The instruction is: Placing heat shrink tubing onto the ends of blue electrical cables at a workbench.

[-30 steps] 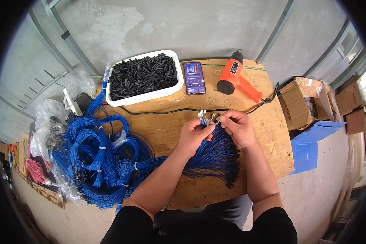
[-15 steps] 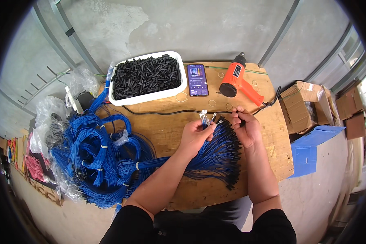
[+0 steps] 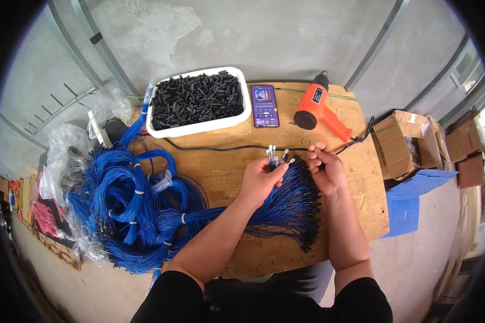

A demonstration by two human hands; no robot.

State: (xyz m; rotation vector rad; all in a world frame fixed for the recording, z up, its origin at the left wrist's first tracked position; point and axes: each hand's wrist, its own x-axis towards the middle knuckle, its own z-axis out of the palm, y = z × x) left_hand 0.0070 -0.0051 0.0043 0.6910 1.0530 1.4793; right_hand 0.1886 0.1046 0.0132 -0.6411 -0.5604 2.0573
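Observation:
Several blue wires with pale crimp terminals [image 3: 272, 153] stick up from the pinched fingers of my left hand [image 3: 256, 182]. Just to the right, my right hand [image 3: 328, 171] is raised with thumb and fingertips pressed together; whatever they hold, if anything, is too small to make out. Below and between the hands, a fan of blue wires [image 3: 285, 200] spreads over the table, many tipped with black sleeves [image 3: 309, 229]. This bundle passes under my left forearm to a large heap of tied blue wire coils [image 3: 118, 199] on the left.
A white tub [image 3: 247, 105] full of short black tubes [image 3: 196, 102] stands at the back of the wooden table [image 3: 229, 161]. Beside it lie a phone [image 3: 265, 107], an orange heat gun [image 3: 320, 110] and loose rubber bands [image 3: 243, 128]. A black cord [image 3: 215, 148] crosses the table. Cardboard boxes [image 3: 401, 142] sit right.
The view has shifted very slightly. Both hands keep nearly the same place and grip, with the terminals still upright in my left fingers.

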